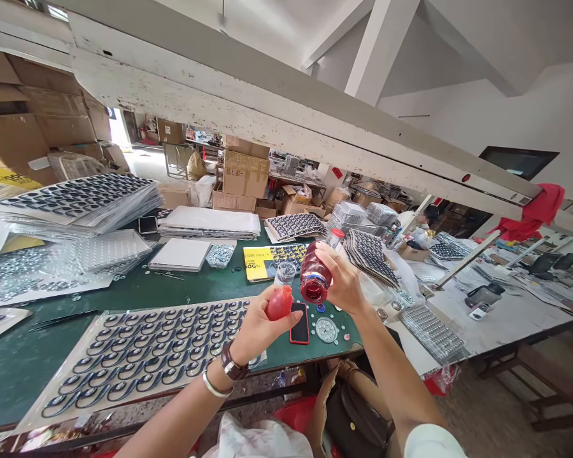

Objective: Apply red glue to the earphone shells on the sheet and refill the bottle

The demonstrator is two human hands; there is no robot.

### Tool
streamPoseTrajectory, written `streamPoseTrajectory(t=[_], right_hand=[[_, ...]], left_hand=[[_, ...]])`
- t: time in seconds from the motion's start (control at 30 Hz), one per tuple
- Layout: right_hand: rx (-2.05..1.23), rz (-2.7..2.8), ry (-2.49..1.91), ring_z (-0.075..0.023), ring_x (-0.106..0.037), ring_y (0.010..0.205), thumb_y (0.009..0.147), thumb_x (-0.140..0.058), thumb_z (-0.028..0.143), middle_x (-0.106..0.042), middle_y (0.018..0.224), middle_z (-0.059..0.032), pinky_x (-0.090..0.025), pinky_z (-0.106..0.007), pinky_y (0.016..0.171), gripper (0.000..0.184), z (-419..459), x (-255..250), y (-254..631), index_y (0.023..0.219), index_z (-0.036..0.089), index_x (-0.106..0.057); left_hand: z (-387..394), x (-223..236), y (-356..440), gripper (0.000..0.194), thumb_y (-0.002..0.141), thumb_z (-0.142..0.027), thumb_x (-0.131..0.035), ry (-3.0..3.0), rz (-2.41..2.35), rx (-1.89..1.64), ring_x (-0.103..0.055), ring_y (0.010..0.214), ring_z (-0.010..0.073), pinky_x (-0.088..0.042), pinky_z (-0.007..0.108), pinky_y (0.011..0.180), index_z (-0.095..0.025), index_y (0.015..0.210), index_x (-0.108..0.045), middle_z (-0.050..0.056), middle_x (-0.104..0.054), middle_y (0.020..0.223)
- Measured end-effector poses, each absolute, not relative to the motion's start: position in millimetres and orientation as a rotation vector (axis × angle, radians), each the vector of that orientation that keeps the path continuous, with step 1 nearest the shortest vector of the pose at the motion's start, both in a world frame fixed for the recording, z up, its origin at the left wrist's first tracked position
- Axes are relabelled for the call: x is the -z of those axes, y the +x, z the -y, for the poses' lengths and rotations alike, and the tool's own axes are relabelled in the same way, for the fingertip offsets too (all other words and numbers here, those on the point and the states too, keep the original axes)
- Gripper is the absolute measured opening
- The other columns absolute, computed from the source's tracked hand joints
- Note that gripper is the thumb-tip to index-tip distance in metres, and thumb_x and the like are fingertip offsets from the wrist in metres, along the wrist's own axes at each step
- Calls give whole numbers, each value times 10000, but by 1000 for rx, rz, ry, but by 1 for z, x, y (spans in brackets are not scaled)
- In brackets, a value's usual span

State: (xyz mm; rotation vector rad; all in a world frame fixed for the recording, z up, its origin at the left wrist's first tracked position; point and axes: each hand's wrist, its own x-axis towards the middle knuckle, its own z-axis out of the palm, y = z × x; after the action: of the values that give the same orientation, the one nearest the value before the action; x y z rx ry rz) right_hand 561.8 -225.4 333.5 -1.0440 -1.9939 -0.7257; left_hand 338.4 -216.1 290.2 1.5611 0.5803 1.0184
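My left hand (260, 327), with a watch and bangle at the wrist, is wrapped round a rounded red object (279, 304) with a rough top edge; its kind is unclear. Just behind it shows a clear plastic cup (285, 273). In my right hand (341, 277) is a dark red translucent bottle (315, 273), uncapped and tilted with its mouth toward me. The bottle and the red object are close but apart. Below them on the green table lie a red-edged phone (300, 324) and a round clear dish (326, 330) with small discs around it.
A sheet of dark curved stickers with shiny domes (157, 356) covers the front of the table. Tweezers (64, 319) lie at left. Stacked sheets (86, 197) and a yellow packet (258, 264) stand behind. A white beam (267, 121) crosses overhead; a brown bag (356, 416) sits below.
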Motion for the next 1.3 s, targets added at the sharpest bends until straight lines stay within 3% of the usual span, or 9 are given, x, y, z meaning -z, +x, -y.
streamPoseTrajectory(t=[0.2,0.3,0.47,0.7,0.97,1.17,1.23,1.3], right_hand=[[791,2048,-1044,-299,-483,1352,875,-611,150,-555,1396,-135,-506,-521,1064,623,224,-340,566,1447,242,-381],[798,2061,-1052,-295,-476,1359,878,-607,146,-548,1404,-128,-497,-521,1075,623,223,-341,569,1448,248,-379],[815,2098,-1046,-298,-464,1367,875,-604,127,-545,1406,-142,-485,-520,1086,619,225,-343,570,1444,233,-383],[842,2116,-1047,-284,-487,1351,886,-589,137,-547,1411,-124,-482,-511,1091,600,225,-347,570,1440,249,-388],[837,2130,-1035,-285,-475,1358,878,-582,119,-551,1398,-145,-468,-513,1099,609,226,-344,569,1443,225,-382],[768,2128,-1026,-274,-479,1356,882,-546,101,-554,1396,-136,-478,-505,1091,608,224,-337,563,1452,229,-377],[729,2130,-1010,-278,-470,1364,881,-563,114,-547,1403,-139,-468,-511,1101,618,223,-335,560,1458,225,-370],[690,2136,-994,-286,-454,1375,885,-583,136,-537,1413,-146,-455,-518,1111,634,222,-333,557,1470,220,-354]], left_hand=[[236,-284,332,380,855,-407,-660,1510,-476,-873,-519,790,131,-444,251,727,-244,1166,-517,-7,-558,959],[243,-281,330,345,894,-404,-619,1487,-436,-855,-522,777,122,-453,251,734,-258,1186,-506,-12,-552,955],[245,-278,331,380,911,-379,-620,1536,-379,-905,-556,953,155,-452,268,857,-276,1259,-507,17,-584,1119],[243,-273,332,428,914,-380,-617,1553,-380,-916,-573,979,175,-466,282,864,-260,1309,-503,36,-609,1158],[244,-273,329,428,890,-410,-638,1575,-469,-939,-575,957,175,-472,280,827,-257,1271,-516,35,-605,1148],[217,-272,337,386,708,-371,-823,1608,-715,-1241,-531,705,124,-457,265,697,-198,916,-547,-32,-584,806],[206,-275,342,360,721,-334,-816,1609,-616,-1341,-574,765,141,-478,285,747,-199,901,-535,-18,-599,839],[199,-280,348,349,733,-288,-809,1621,-462,-1415,-614,943,184,-491,332,871,-201,931,-536,33,-623,1023]])
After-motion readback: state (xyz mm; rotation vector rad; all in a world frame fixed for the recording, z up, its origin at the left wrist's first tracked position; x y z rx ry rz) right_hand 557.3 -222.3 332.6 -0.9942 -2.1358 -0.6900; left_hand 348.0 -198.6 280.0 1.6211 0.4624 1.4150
